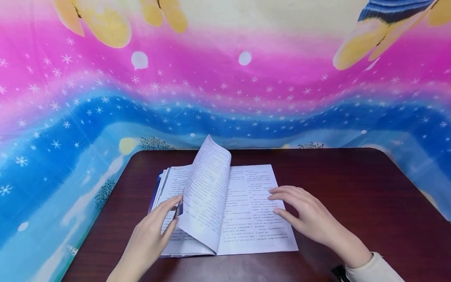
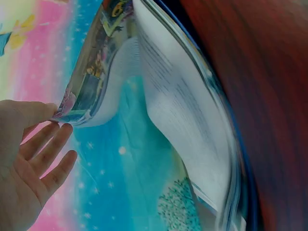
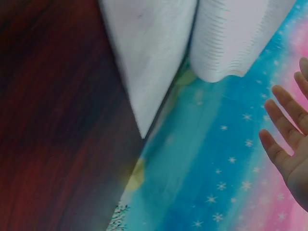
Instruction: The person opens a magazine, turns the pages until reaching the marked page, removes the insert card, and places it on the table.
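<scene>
An open magazine with printed text lies on the dark table. One lifted page stands up from its middle, curving over toward the left side. My left hand pinches the outer edge of this page between thumb and fingers; colour pictures show on one side of the page in the left wrist view. Over the outer edge of the right-hand page hovers my right hand, fingers spread and relaxed, holding nothing. In the right wrist view that hand appears at the right border, apart from the paper.
The brown wooden table has rounded back corners. Behind and beside it hangs a colourful cloth in pink and blue with snowflakes. A light sleeve covers my right forearm.
</scene>
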